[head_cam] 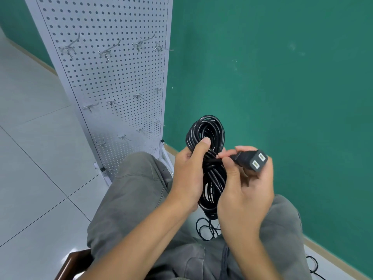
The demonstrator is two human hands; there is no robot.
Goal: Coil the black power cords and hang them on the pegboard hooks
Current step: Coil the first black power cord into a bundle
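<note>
Up and left of both hands, well apart: white perforated steel pegboard (pixel 113 81) with bare wire hooks (pixel 107 52), nearer the left hand (pixel 188 174), which grips the middle of the coiled black power cord (pixel 210 142), an oval bundle of smooth glossy rubbery loops, long axis upright. Just right of it, touching the coil's waist: right hand (pixel 244 190) pinching the free tail behind the blocky two-slot connector (pixel 253 159), probably for a last binding wrap.

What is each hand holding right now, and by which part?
The left hand grips the coiled cord around the middle of its loops. The right hand pinches the cord's free end just behind the plug.
</note>
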